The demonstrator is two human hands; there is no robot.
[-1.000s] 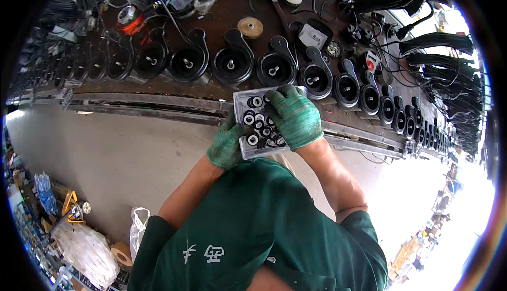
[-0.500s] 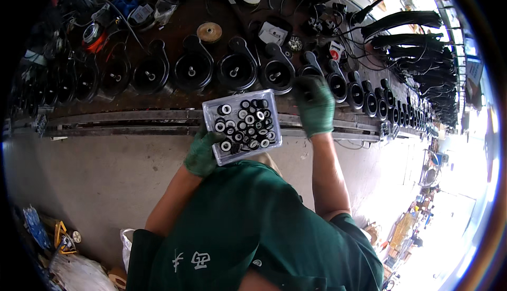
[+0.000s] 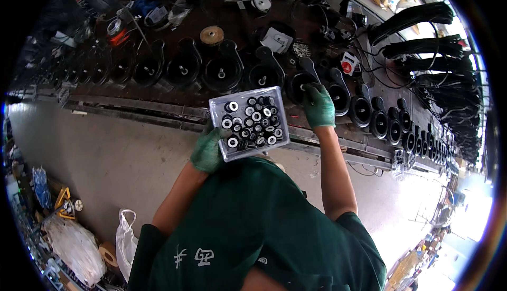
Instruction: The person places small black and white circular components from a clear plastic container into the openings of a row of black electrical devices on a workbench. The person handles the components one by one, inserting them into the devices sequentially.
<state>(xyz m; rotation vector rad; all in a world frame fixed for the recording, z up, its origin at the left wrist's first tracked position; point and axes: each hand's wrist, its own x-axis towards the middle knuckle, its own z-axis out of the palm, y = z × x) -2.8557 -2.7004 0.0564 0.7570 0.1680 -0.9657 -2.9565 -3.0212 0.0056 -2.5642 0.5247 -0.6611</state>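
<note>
My left hand [image 3: 207, 149], in a green glove, grips the left wall of a clear plastic bin [image 3: 228, 157]. Inside lie many small black rings [image 3: 256, 116], some with white or metallic faces. My right hand [image 3: 319, 106], gloved the same way, reaches over a round black housing [image 3: 297, 82] with an arm-like extension and a metal shaft at its centre. Its fingers are drawn together beside the shaft; whatever they pinch is hidden. To the left, another black housing [image 3: 262, 78] sits just behind the bin, its shaft showing.
A long row of similar black housings lines the front of the dark workbench [image 3: 174, 98]. Behind them lie a tan disc [image 3: 212, 35], a white disc [image 3: 261, 4] and a red-and-white piece [image 3: 347, 65]. Bundled black cables [image 3: 417, 19] fill the right side.
My right hand, blurred before, has come to a housing with its fingers at the shaft. The bench has shifted and tilted in view; the bin stays in my left hand.
</note>
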